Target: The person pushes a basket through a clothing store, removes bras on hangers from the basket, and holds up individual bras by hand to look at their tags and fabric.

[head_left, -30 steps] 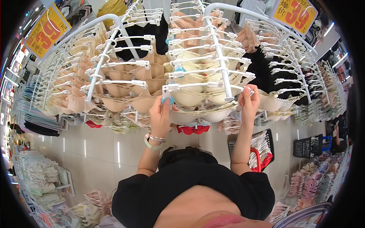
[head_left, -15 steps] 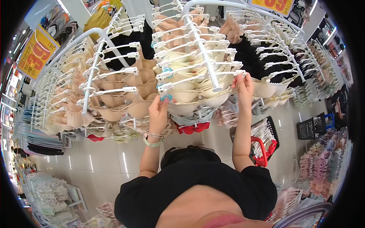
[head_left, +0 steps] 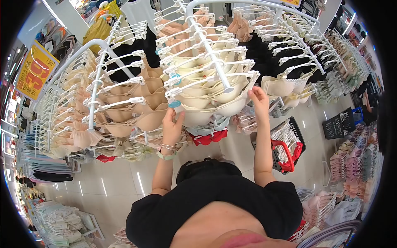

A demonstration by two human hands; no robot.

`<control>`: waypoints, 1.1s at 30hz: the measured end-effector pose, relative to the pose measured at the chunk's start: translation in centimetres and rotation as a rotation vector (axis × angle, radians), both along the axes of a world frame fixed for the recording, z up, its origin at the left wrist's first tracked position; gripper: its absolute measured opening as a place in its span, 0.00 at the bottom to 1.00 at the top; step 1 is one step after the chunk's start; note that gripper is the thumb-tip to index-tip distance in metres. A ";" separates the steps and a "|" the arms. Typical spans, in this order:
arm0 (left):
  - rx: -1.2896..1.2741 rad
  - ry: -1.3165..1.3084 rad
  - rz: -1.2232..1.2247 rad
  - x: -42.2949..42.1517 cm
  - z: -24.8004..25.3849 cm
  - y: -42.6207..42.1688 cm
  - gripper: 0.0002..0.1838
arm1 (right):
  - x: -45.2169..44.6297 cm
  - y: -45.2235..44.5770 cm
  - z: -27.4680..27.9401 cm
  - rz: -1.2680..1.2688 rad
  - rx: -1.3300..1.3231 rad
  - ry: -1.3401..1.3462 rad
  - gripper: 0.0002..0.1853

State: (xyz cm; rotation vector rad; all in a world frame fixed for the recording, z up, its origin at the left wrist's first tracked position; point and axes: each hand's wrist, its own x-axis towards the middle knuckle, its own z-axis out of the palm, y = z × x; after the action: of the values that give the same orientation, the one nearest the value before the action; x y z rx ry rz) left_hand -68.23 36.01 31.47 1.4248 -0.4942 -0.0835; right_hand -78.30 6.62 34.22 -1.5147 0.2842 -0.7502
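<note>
A cream bra (head_left: pixel 198 115) hangs at the front of the middle rail, on a white hanger (head_left: pixel 206 86). A round blue tag (head_left: pixel 175 103) shows at its left end. Just below that tag is my left hand (head_left: pixel 170 125), thumb and fingers apart, close to the bra's left side. My right hand (head_left: pixel 259 101) is raised by the bra's right edge with its fingers loosely spread; whether the fingertips touch the fabric I cannot tell. More cream bras hang closely behind the front one on the white rail (head_left: pixel 211 51).
Beige bras (head_left: pixel 124 126) fill the rail to the left, with a yellow price sign (head_left: pixel 37 70) beyond. Black garments (head_left: pixel 264 58) hang to the right. A black basket (head_left: pixel 301 145) with a red handle and hangers inside stands on the floor, another basket (head_left: pixel 340 126) farther right.
Both hands have come off the front bra and its hanger, and their fingers have opened. The view has shifted slightly, so the racks appear a little farther left.
</note>
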 end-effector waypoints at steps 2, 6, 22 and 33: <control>-0.011 0.031 -0.041 0.0 -0.5 0.4 0.13 | -0.8 0.0 -1.0 0.012 0.019 0.025 0.07; 0.085 -0.020 -0.084 0.0 0.7 0.9 0.13 | -1.7 0.1 -0.7 0.066 0.040 -0.030 0.06; 0.290 -0.176 0.011 -0.7 -2.2 3.5 0.11 | -5.5 1.6 -4.5 -0.346 -0.181 0.175 0.04; -0.007 0.095 0.196 -3.2 -6.5 4.2 0.08 | -23.5 -8.0 -14.5 -0.964 -0.835 1.080 0.36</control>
State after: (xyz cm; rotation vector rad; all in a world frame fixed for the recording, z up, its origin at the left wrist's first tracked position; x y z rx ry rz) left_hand -71.44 40.19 24.99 1.4481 -0.2756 0.0082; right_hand -101.84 -1.40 19.71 -2.5152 1.7737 -0.7215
